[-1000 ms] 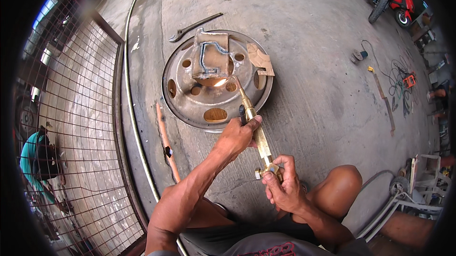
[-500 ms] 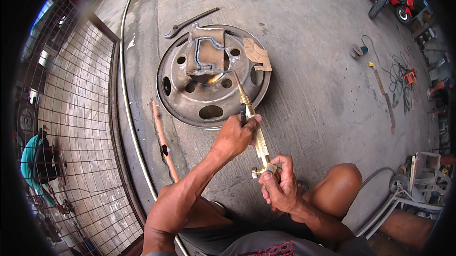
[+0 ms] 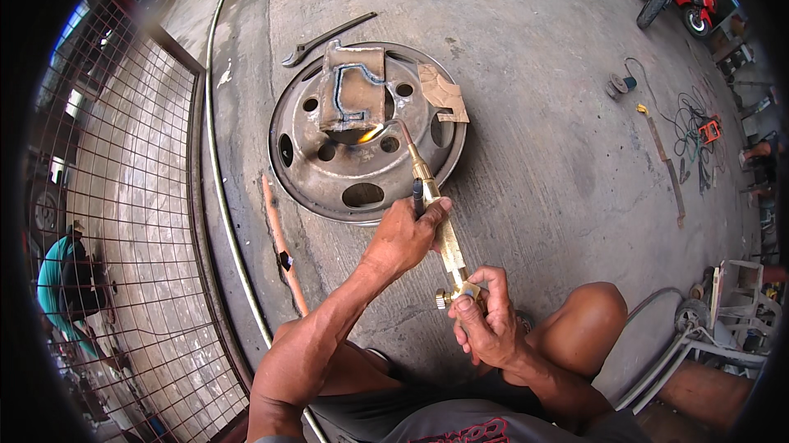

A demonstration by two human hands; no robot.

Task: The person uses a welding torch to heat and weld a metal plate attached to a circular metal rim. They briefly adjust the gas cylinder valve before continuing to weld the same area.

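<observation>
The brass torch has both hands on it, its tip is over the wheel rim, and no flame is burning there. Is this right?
Not quite: the head view shows a yellow flame burning at the tip of the brass torch. The left hand and right hand are indeed on it, with its tip over the wheel rim.
</observation>
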